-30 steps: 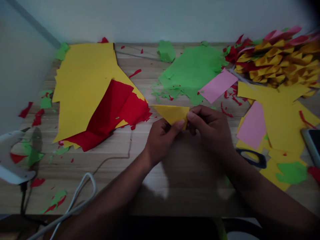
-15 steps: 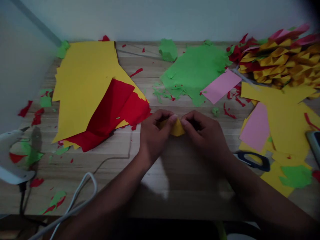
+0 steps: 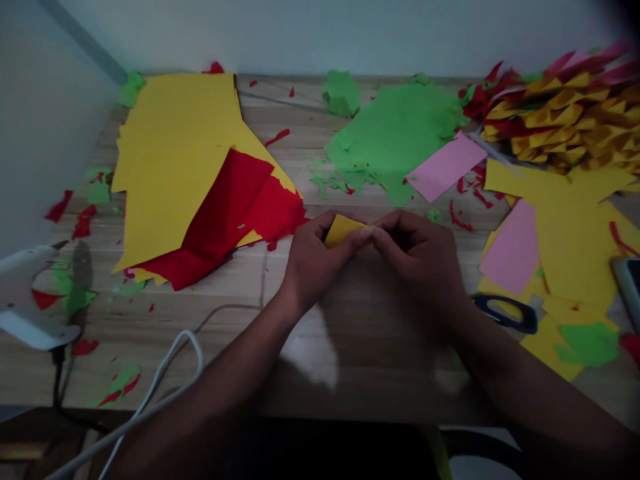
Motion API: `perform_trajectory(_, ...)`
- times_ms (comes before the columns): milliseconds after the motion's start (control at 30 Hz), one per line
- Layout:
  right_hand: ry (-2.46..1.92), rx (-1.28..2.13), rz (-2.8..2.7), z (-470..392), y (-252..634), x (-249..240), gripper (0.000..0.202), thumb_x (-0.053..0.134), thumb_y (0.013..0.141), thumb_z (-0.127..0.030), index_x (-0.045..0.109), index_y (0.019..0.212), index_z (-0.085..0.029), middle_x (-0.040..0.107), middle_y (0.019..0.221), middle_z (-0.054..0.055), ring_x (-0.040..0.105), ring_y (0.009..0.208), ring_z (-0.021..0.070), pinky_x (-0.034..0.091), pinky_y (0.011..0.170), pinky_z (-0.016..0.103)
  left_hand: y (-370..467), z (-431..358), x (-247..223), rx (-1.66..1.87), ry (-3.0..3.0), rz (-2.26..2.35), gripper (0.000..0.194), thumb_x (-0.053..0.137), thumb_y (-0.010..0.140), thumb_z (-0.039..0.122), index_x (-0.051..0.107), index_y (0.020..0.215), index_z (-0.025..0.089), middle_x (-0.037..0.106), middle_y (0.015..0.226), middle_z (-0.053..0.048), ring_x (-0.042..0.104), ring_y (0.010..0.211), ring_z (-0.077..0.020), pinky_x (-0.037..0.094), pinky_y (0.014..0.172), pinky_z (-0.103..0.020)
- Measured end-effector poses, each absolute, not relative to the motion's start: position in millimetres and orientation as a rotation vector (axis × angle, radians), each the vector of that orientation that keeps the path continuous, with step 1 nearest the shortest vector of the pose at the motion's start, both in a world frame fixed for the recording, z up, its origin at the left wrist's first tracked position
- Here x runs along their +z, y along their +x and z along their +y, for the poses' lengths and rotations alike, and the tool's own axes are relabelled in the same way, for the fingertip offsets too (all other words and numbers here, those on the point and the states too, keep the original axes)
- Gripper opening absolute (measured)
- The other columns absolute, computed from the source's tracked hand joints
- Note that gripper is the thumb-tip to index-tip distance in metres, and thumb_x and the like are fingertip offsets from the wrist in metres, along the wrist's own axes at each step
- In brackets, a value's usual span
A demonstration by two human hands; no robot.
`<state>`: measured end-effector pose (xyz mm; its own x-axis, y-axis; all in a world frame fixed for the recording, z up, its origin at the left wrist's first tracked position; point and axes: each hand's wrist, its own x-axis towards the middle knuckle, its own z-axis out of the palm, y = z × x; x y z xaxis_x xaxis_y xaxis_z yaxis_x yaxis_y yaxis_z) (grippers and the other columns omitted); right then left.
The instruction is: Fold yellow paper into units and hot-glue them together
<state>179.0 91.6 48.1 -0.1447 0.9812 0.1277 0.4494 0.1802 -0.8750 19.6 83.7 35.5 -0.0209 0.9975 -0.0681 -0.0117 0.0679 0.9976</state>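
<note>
A small piece of yellow paper (image 3: pixel 343 229) is between my two hands, just above the front middle of the table. My left hand (image 3: pixel 320 257) is closed on it, the thumb laid along its lower edge. The fingers of my right hand (image 3: pixel 417 250) pinch at the paper's right end, thumb tip meeting the left thumb. Much of the paper is hidden behind the fingers. To the left lie a red paper sheet (image 3: pixel 215 227) and large yellow sheets (image 3: pixel 175 140). Beyond my hands is a torn green sheet (image 3: pixel 395 133) with a pink strip (image 3: pixel 447 167) beside it.
Folded yellow paper pieces (image 3: pixel 565 123) are heaped at the back right. Dark-handled scissors (image 3: pixel 507 313) rest by my right wrist, near yellow sheets (image 3: pixel 575 247). A white glue gun (image 3: pixel 35 300) stands at left, with a white cable (image 3: pixel 193 373) nearby. Coloured scraps litter the wooden table (image 3: pixel 280 393).
The yellow paper has been turned in my fingers: its pointed edge faced down between the thumbs, and now a flat face shows above the left thumb. My thumbs have come together.
</note>
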Motion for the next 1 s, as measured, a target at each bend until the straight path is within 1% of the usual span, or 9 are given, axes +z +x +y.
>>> perform_trajectory(100,-1.357,0.902,-1.692,92.0,179.2,47.8,0.025,0.07,0.086,-0.044,0.064,0.075,-0.022,0.065,0.068,0.0,0.055,0.061,0.0152,0.04,0.056,0.028,17.3,84.5,37.6,1.139,1.173,1.244,0.025,0.076,0.078,0.039,0.068,0.071,0.017,0.061,0.065,0.001,0.053,0.06,-0.0112,0.042,0.055,-0.022)
perform_trajectory(233,-1.33,0.913,-1.699,91.5,179.3,47.9,0.029,0.071,0.086,-0.049,0.065,0.075,-0.022,0.063,0.067,0.0,0.053,0.06,0.0144,0.039,0.056,0.028,16.4,84.8,36.6,1.163,1.194,1.227,0.022,0.071,0.081,0.037,0.066,0.07,0.018,0.059,0.063,0.003,0.052,0.058,-0.0107,0.041,0.054,-0.023)
perform_trajectory(433,-1.322,0.929,-1.724,92.9,178.2,46.5,0.021,0.07,0.085,-0.037,0.061,0.075,-0.021,0.062,0.065,-0.001,0.052,0.058,0.0134,0.037,0.054,0.026,17.7,83.4,32.7,1.18,1.25,1.322,0.02,0.066,0.085,0.036,0.068,0.073,0.019,0.058,0.065,0.003,0.05,0.062,-0.0109,0.039,0.057,-0.023)
perform_trajectory(600,-1.323,0.96,-1.727,93.1,175.8,47.6,0.016,0.065,0.084,-0.03,0.059,0.073,-0.02,0.057,0.061,-0.003,0.049,0.054,0.0107,0.033,0.05,0.024,15.6,82.9,28.2,1.123,1.233,1.354,0.036,0.055,0.091,0.043,0.06,0.065,0.019,0.049,0.058,0.003,0.044,0.057,-0.0111,0.032,0.05,-0.024)
perform_trajectory(700,-1.333,0.962,-1.711,92.9,176.8,48.7,0.017,0.065,0.084,-0.03,0.058,0.072,-0.02,0.055,0.06,-0.003,0.048,0.053,0.0105,0.033,0.049,0.024,10.6,86.9,24.2,1.172,1.1,1.352,0.041,0.054,0.092,0.049,0.062,0.066,0.019,0.056,0.06,0.001,0.05,0.057,-0.0124,0.036,0.049,-0.024)
perform_trajectory(800,-1.368,0.932,-1.649,95.1,180.5,48.1,0.017,0.066,0.083,-0.029,0.058,0.07,-0.02,0.055,0.06,-0.003,0.048,0.054,0.0111,0.034,0.05,0.024,2.6,93.8,22.8,1.364,0.93,1.31,0.04,0.051,0.094,0.052,0.068,0.077,0.019,0.067,0.071,-0.002,0.057,0.057,-0.0125,0.045,0.055,-0.025)
perform_trajectory(867,-1.371,0.922,-1.612,97.1,182.8,46.8,0.017,0.067,0.083,-0.029,0.059,0.071,-0.02,0.056,0.061,-0.002,0.049,0.055,0.0118,0.035,0.051,0.025,-1.0,96.6,23.7,1.479,0.996,1.321,0.032,0.058,0.092,0.05,0.071,0.091,0.021,0.07,0.083,-0.003,0.06,0.064,-0.0119,0.048,0.061,-0.024)
perform_trajectory(933,-1.356,0.944,-1.619,98.4,183.6,45.6,0.018,0.069,0.083,-0.03,0.06,0.071,-0.02,0.058,0.061,-0.002,0.05,0.055,0.0122,0.036,0.051,0.025,-0.8,96.0,25.5,1.448,1.188,1.337,0.029,0.073,0.083,0.044,0.071,0.102,0.022,0.071,0.093,-0.003,0.062,0.074,-0.0121,0.049,0.067,-0.023)
perform_trajectory(1000,-1.333,0.972,-1.661,98.4,183.2,45.1,0.019,0.072,0.082,-0.033,0.062,0.072,-0.02,0.06,0.062,-0.001,0.051,0.055,0.0123,0.036,0.051,0.024,2.6,93.1,27.4,1.294,1.341,1.319,0.028,0.08,0.075,0.038,0.073,0.096,0.02,0.072,0.091,-0.003,0.063,0.078,-0.0134,0.049,0.069,-0.022)
